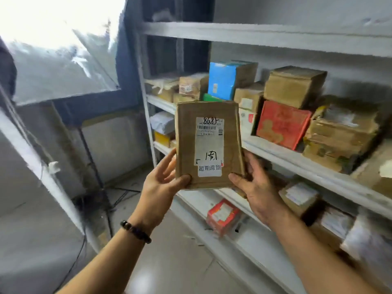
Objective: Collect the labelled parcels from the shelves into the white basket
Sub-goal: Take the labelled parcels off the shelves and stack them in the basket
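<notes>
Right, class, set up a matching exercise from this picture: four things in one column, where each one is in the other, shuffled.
1 brown parcel
2 blue box
3 dark bracelet
4 small red box

A on the low shelf
B on the left wrist
C held by the left hand and right hand
D on the crowded shelf

Pairs: 1-C, 2-D, 3-B, 4-A.

Flat brown cardboard parcel (209, 145), upright, label side to camera, held up in front of shelves (297, 158) by its btm corners: left hand (161, 183) & right hand (256, 185), thumbs on front. White label w/ barcode, handwritten 8685 at top, white sticker w/ printed characters at btm. On shelves behind: blue box (221, 80), red box (282, 124), brown carton (294, 85); small red labelled parcel (222, 215) lower down.
</notes>
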